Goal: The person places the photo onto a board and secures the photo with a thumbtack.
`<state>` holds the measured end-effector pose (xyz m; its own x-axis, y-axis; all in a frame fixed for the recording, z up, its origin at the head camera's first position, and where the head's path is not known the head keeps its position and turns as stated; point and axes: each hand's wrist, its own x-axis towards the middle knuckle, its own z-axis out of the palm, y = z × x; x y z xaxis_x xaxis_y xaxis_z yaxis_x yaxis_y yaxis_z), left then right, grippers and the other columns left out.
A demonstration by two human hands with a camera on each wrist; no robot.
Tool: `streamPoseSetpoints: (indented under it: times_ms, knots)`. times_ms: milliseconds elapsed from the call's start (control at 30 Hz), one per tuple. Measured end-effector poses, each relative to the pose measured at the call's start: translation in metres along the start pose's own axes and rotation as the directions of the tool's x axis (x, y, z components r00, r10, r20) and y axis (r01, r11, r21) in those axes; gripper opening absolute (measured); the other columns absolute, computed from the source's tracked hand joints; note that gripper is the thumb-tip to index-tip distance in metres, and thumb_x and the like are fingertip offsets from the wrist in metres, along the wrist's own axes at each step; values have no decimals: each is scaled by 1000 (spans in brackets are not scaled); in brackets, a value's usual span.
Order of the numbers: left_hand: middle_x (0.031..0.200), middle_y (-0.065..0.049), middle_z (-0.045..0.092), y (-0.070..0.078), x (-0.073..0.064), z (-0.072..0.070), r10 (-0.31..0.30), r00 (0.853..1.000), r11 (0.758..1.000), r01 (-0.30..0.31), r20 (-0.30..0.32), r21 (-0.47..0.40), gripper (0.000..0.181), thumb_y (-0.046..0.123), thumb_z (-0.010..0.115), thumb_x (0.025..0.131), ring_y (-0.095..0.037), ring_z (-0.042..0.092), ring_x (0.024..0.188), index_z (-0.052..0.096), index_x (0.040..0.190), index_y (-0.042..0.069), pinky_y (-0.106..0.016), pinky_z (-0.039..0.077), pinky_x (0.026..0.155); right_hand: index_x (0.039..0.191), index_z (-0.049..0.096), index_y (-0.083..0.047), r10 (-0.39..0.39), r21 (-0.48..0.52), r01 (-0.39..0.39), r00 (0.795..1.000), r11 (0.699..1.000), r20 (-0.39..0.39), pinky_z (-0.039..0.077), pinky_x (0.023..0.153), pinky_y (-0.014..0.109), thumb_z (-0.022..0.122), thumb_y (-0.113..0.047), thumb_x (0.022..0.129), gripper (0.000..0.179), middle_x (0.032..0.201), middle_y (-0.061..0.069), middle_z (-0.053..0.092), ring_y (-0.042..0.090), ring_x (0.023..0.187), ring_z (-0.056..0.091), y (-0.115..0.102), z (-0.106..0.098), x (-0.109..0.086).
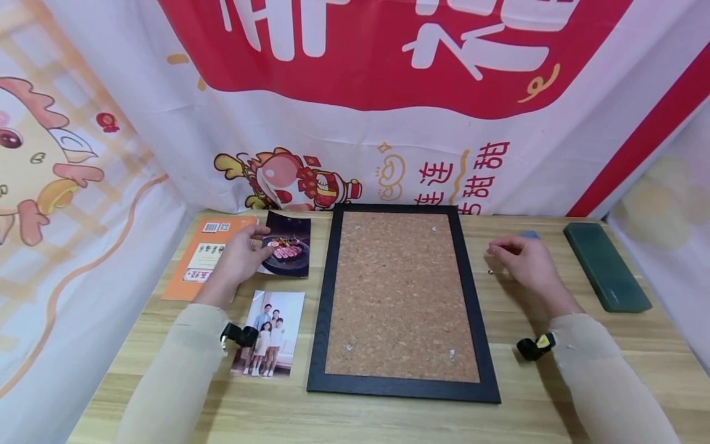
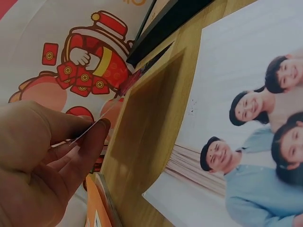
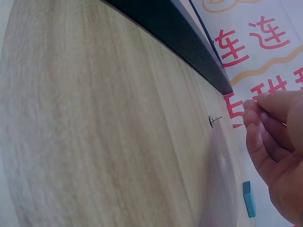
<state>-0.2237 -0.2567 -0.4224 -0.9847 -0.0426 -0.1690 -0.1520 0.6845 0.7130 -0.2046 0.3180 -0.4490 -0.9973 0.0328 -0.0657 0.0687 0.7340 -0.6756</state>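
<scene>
My left hand [image 1: 244, 253] pinches the left edge of a photo of sliced meat on a dark plate [image 1: 285, 246]; in the left wrist view this photo shows edge-on between thumb and fingers. Below it lies a family photo [image 1: 272, 333]. Right of both photos is a cork board [image 1: 399, 296] in a black frame [image 1: 402, 385], with small shiny spots near its corners. My right hand [image 1: 524, 262] hovers right of the frame, thumb and fingertips together; whether something tiny is between them I cannot tell. Close by, a thumbtack [image 3: 212, 121] lies point up on the table.
An orange booklet [image 1: 183, 253] lies under and beside my left hand. A dark green case [image 1: 607, 265] stands at the far right. Behind my right hand is a small blue object [image 1: 529, 234], partly hidden. A printed cloth [image 1: 377, 148] hangs along the table's back edge.
</scene>
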Motion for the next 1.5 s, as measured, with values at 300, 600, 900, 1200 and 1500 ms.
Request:
streamPoseSetpoints:
  times_ms: [300,600,900,1200,1500]
  knots:
    - [157,-18,54,6,-4,-3,27,1000,1000,-27,16,2,53,19,65,108,-28,63,106,51,158,10,-31,55,70,137,74,-10,11,64,-11,1000,998,-5,48,79,7,62,-44,109,46,139,17,73,28,125,63,-2,-1,-3]
    - [159,-19,53,17,-7,1,68,997,997,-67,23,-37,55,21,67,107,-32,67,114,53,158,9,-26,57,72,129,75,-9,-87,78,93,993,993,-77,51,72,16,70,-43,105,42,112,12,79,4,89,65,-8,0,-2]
    - [157,-18,57,31,-8,10,84,996,994,-81,34,-71,49,22,61,110,-35,68,126,55,158,11,-29,58,82,115,78,-6,-101,170,112,992,979,-72,55,67,21,74,-37,104,33,89,-7,77,2,79,67,-19,6,1]
    - [152,-17,61,43,-3,28,95,992,990,-85,87,-115,48,21,61,110,-30,70,115,56,157,12,-28,58,79,120,78,1,-140,251,147,989,957,-46,59,69,21,71,-24,106,30,97,8,81,1,79,70,-32,17,6]
    - [145,-20,65,57,-1,46,168,979,979,-152,114,-134,47,18,61,108,-31,70,118,58,155,8,-30,57,84,128,72,6,-196,264,185,981,947,16,63,73,25,63,-16,110,30,108,26,78,2,82,73,-43,26,11]
